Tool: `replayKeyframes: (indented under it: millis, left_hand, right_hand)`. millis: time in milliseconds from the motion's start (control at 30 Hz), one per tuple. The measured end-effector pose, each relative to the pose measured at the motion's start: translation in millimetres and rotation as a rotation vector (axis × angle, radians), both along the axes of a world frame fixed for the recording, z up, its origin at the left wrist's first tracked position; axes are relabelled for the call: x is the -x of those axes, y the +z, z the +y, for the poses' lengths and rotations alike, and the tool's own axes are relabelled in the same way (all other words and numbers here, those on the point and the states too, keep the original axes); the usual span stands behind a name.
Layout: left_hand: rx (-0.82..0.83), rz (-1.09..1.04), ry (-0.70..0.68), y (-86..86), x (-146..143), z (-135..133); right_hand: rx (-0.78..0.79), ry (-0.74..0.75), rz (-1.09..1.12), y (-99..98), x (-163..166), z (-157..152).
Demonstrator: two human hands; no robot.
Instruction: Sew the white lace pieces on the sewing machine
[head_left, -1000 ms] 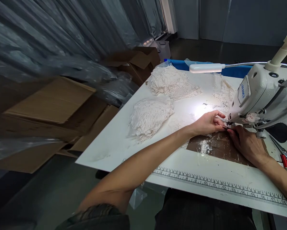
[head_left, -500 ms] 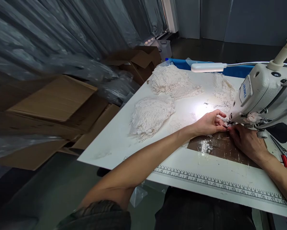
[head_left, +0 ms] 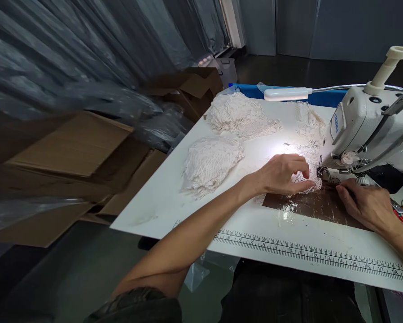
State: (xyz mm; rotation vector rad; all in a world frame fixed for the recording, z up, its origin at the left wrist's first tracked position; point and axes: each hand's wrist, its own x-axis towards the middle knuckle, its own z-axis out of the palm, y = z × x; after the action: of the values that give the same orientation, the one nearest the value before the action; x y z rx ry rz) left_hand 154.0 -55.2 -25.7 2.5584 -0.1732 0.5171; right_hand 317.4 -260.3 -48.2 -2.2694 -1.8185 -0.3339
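Note:
White lace fabric (head_left: 314,180) lies under the needle area of the white sewing machine (head_left: 351,121). Over the lace's left side arches my left hand (head_left: 282,174), open, its thumb and fingers apart around the edge. To the right of the needle, my right hand (head_left: 370,204) rests low beside the machine head. Its thumb and forefinger look apart, with nothing visible between them; the other fingers are mostly hidden. Both hands are by the shiny brown sheet (head_left: 302,204) fixed on the tabletop.
Two heaps of white lace, a near pile (head_left: 211,163) and a far pile (head_left: 240,114), lie left of the machine. A lamp (head_left: 287,93) shines from behind. Scissors (head_left: 401,211) lie at right. A printed ruler (head_left: 309,251) follows the front edge; cardboard boxes (head_left: 70,143) stand left.
My hands have drawn apart from the needle, where their fingertips met. The left has moved left and opened; the right has shifted right. More lace shows between them. The view has shifted slightly.

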Motion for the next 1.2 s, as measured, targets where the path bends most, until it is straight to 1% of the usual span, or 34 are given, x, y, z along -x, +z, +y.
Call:
replayKeyframes:
  millis: [67, 133, 300, 400, 500, 700, 800, 867, 1067, 1200]
  left_hand:
    - [-0.143, -0.047, 0.097, -0.9, -0.9, 1.0]
    - [-0.228, -0.059, 0.117, -7.1, -4.8, -0.6]
    - [-0.326, -0.051, 0.002, -26.0, -13.8, -12.5]
    - [-0.346, -0.029, -0.055, -31.0, -16.8, -15.8]
    - [-0.318, 0.007, -0.066, -31.2, -19.8, -14.0]
    - [-0.226, -0.069, -0.045, -29.3, -21.3, -9.4]
    - [-0.142, -0.113, -0.056, -31.8, -19.4, -9.3]
    - [-0.119, -0.114, -0.060, -34.1, -18.1, -9.8]
    - [-0.202, -0.099, -0.043, -37.1, -17.4, -11.9]
    - [-0.303, -0.108, -0.034, -36.6, -18.0, -12.2]
  right_hand:
    - [-0.088, -0.024, -0.058, 0.9, -9.5, -4.1]
    - [-0.128, -0.031, -0.017, 0.3, -14.3, -1.8]
    - [-0.005, -0.014, 0.343, -3.8, -6.7, 15.5]
    - [-0.026, -0.038, 0.438, -7.7, -1.6, 20.0]
    - [-0.062, -0.049, 0.468, -12.2, -0.7, 17.1]
    - [-0.068, -0.017, 0.412, -17.1, -1.5, 9.7]
    - [-0.077, -0.010, 0.379, -17.6, 0.5, 8.9]
    - [-0.091, 0.004, 0.357, -17.0, 3.5, 8.9]
    - [-0.200, 0.138, 0.302, -12.8, 12.4, 9.5]
    - [-0.140, 0.173, 0.200, -15.2, 12.7, 8.4]
